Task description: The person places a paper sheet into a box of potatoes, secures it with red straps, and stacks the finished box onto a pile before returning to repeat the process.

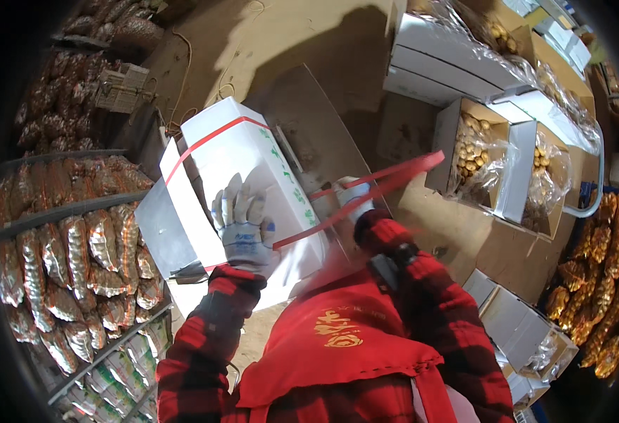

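Observation:
A white cardboard box (235, 150) with green printing lies before me on a grey-topped strapping machine or bench (314, 121). One red plastic strap (203, 140) runs around its far end. My left hand (243, 232), in a white work glove, rests flat on the box top with its fingers spread. Beyond the box's right edge my right hand (354, 198), gloved too, is shut on a second red strap (304, 232). The slack of that strap loops out to the right, blurred. Its lower strand crosses the box's near part, and my right fingertips are partly hidden.
Open cartons (473, 153) holding potato-like produce in clear plastic stand at right, beside a metal cart handle (597, 174). More cartons (520, 328) sit lower right. Filled mesh sacks (77, 254) are stacked on left racks; amber net bags (600, 275) lie far right. Cords (188, 74) trail across the floor.

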The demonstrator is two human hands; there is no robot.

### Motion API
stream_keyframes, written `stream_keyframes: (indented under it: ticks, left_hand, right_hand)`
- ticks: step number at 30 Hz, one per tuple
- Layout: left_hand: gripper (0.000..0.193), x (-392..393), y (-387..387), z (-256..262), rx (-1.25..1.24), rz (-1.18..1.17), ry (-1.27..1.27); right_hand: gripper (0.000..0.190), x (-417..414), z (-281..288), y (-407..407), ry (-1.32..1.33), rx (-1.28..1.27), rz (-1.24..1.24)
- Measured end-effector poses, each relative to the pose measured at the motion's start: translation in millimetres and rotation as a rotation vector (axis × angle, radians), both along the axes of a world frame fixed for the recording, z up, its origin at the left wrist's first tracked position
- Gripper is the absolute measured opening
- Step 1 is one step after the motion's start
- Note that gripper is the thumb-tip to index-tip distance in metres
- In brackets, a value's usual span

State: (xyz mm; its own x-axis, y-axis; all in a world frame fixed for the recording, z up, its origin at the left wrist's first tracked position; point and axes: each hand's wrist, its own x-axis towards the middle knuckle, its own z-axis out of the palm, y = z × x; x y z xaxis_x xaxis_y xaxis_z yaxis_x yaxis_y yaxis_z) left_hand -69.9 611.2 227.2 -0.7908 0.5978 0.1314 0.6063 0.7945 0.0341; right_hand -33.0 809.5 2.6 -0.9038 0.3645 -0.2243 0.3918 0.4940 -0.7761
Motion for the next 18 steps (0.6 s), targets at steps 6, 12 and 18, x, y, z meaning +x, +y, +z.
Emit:
stream_keyframes:
  ticks: [6, 12, 18]
  left_hand:
    - [0.046, 6, -11, -6, 0.002, 0.066, -0.057]
    - [0.039, 6, 3, -9, 0.117, 0.055, -0.076]
    - [0.039, 4, -9, -7, 0.197, 0.051, -0.062]
  right_hand:
    - [0.024, -11, 17, -57, -0.174, -0.151, -0.013]
    - [0.022, 9, 0, -8, 0.02, -0.071, 0.321]
    - [0.027, 56, 79, -2, 0.087, -0.633, -0.316]
